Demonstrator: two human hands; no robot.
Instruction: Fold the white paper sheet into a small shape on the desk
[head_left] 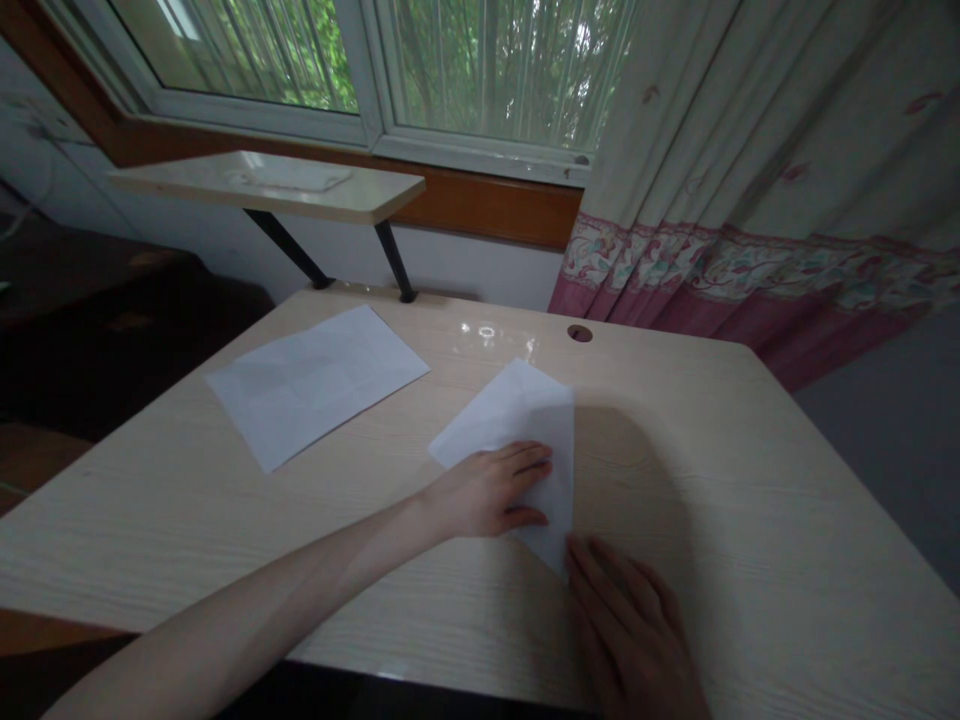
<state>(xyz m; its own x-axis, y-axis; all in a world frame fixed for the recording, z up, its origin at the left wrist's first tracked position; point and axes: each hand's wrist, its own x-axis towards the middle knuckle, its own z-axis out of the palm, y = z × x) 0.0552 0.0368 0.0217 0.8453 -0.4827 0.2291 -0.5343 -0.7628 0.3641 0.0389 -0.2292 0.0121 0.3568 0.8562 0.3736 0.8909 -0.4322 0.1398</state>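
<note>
A folded sheet of white paper [517, 405] lies on the table in front of me, with a straight edge along its right side and a point toward me. My left hand [501, 490] rests on top of it, fingers stretched out and thumb apart. At the paper's lower right corner, the fingertips of my right hand [626, 620] touch the edge. Its fingers are extended and lie close together; the thumb is hidden. Farther left lies a stack of white paper [322, 380], apart from both hands.
The pale wooden table [720, 450] has a round cable hole [580, 333] near its back edge. A small raised shelf [360, 195] on black supports stands at the back left, bearing a white flat object [292, 175]. A patterned curtain [720, 200] hangs behind on the right, beside the window.
</note>
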